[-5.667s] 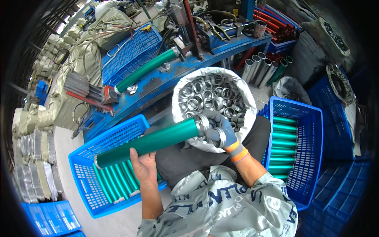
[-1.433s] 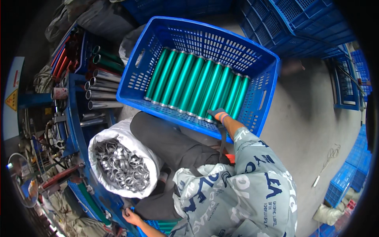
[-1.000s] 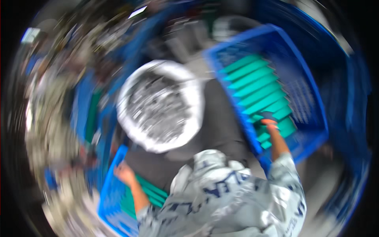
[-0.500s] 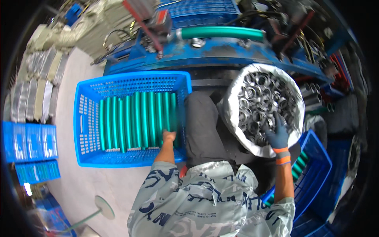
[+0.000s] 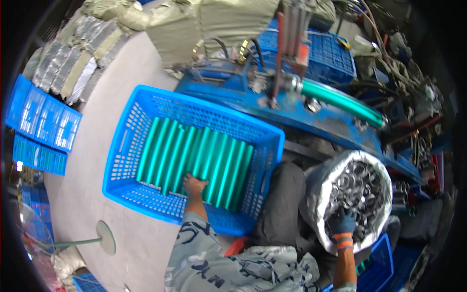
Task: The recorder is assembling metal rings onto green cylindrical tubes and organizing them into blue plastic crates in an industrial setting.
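Green metallic tubes [image 5: 181, 151] lie side by side in a row inside a blue perforated plastic basket [image 5: 114, 170]. My bare left hand [image 5: 195, 185] rests on the near part of the row, around its middle, with fingers and thumb apart and no tube lifted. To the right stands a white sack [image 5: 317, 204] with its rim rolled open, full of loose grey metal rings [image 5: 362, 182]. My right hand [image 5: 345, 223], in a dark blue glove with an orange cuff, reaches down among these rings. Its fingertips are partly hidden there, so its grip is unclear.
Beyond the basket runs a blue metal bench [image 5: 331, 124] with clamps, carrying another green tube [image 5: 340, 101]. A second blue crate [image 5: 384, 263] with green tubes is at lower right. Stacked blue crates [image 5: 44, 117] and a round-ended stand [image 5: 106, 238] are at left.
The view has turned, so basket and sack appear shifted and tilted. My left hand has moved leftward along the tubes, from the right end toward the middle. My right hand stays in the sack.
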A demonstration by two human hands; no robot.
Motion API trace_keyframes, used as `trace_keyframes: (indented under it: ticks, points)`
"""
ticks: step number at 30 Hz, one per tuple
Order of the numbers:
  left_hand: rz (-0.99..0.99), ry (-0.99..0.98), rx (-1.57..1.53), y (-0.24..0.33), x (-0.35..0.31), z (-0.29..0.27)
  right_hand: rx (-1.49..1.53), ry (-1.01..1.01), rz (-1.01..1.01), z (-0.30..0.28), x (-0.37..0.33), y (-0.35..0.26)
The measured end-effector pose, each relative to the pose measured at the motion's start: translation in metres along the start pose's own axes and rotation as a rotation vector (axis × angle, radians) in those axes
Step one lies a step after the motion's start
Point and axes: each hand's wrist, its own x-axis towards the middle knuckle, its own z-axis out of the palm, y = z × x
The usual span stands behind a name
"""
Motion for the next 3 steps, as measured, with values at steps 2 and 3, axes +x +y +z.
trace_keyframes:
  ticks: [2,3]
  points:
    - [0.038,-0.087,0.11,-0.003,0.0,-0.017,-0.097,-0.14,-0.007,-0.008,0.012,-0.001]
    - [0.04,-0.108,0.136,0.001,0.0,-0.025,-0.09,-0.119,-0.03,-0.007,0.03,-0.013]
